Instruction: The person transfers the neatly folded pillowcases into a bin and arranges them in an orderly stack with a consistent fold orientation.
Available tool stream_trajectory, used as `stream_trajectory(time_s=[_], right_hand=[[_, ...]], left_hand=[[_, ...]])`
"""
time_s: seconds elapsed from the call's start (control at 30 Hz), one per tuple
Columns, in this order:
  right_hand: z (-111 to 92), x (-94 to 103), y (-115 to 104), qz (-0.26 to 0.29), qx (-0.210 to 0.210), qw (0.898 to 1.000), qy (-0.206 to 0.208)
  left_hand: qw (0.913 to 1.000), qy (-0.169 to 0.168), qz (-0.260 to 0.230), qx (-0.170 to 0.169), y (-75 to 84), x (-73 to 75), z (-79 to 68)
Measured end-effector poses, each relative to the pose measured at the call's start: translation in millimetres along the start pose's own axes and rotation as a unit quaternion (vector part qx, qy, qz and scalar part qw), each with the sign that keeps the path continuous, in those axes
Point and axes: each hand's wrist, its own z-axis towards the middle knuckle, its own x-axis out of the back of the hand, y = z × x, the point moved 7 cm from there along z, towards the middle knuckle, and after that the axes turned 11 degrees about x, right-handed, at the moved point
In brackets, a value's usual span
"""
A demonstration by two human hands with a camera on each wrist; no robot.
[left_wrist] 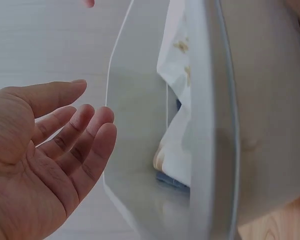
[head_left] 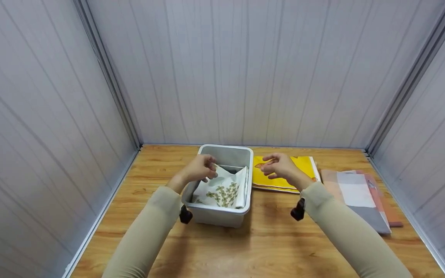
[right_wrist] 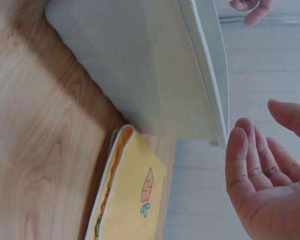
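Observation:
A light grey plastic bin point(head_left: 218, 218) stands on the wooden table, its rim facing up. Inside lies a white cloth point(head_left: 222, 189) printed with brownish flowers, its edges raised in points; something dark blue point(left_wrist: 172, 181) shows beneath it in the left wrist view. My left hand point(head_left: 201, 168) hovers over the bin's left side, fingers loosely bent and holding nothing. To the right of the bin, my right hand point(head_left: 280, 166) is held above a folded yellow cloth point(head_left: 303, 166) with a carrot print point(right_wrist: 147, 186), its fingers relaxed and nothing between them.
Farther right lie folded checked cloths point(head_left: 355, 191) in pink, white and grey, with a reddish-brown piece point(head_left: 390, 212) under them. Pale panel walls point(head_left: 222, 77) enclose the wooden table point(head_left: 276, 247) at the back and both sides.

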Motion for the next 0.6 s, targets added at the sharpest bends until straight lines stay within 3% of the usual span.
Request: stream_trajectory(time_s=[0.3,0.6], right_hand=[[-10,21.4,3,-0.016,0.014,1.0,0.008],[-18,45.0,12,-0.03,-0.018,0.999,0.025]], left_hand=[[0.9983,-0.02,0.038,-0.04,18.9,-29.0,-2.4],[0.9924,-0.011,0.096,-0.076,31.9,-51.5,-8.0]])
